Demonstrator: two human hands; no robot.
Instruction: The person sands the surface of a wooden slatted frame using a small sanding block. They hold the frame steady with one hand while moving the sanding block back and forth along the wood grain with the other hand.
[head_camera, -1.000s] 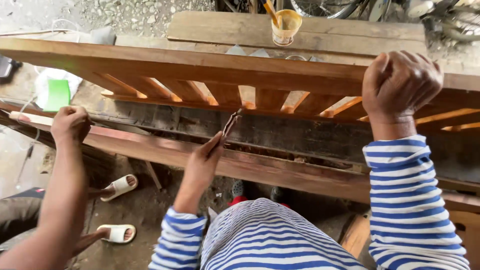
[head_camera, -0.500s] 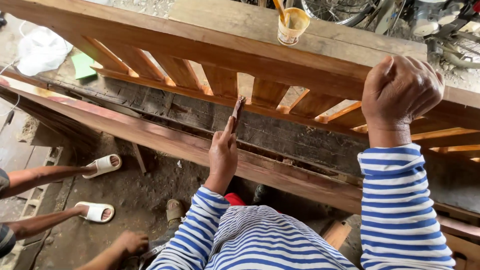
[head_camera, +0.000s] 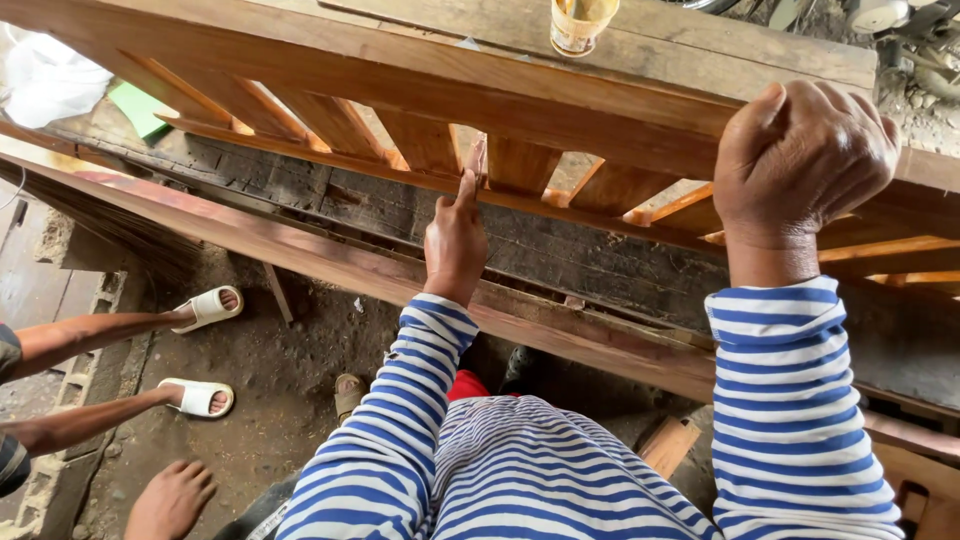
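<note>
A long slatted wooden frame (head_camera: 400, 85) of reddish-brown wood stands on edge in front of me. My right hand (head_camera: 800, 160) grips its top rail from above. My left hand (head_camera: 455, 235) holds a small strip of brown sandpaper (head_camera: 477, 160) pressed against the lower rail, in the gap between two slats. Both arms wear blue and white striped sleeves.
A yellowish plastic cup (head_camera: 578, 22) with a stick in it stands on a plank behind the frame. Another person's legs in white sandals (head_camera: 205, 310) and a hand (head_camera: 175, 495) are at the lower left. A loose wood block (head_camera: 668, 445) lies on the dirt floor.
My left hand has moved up and forward, bringing the sandpaper from below the lower rail into the gap between the slats. The other person let go of the frame's left end and lowered a hand.
</note>
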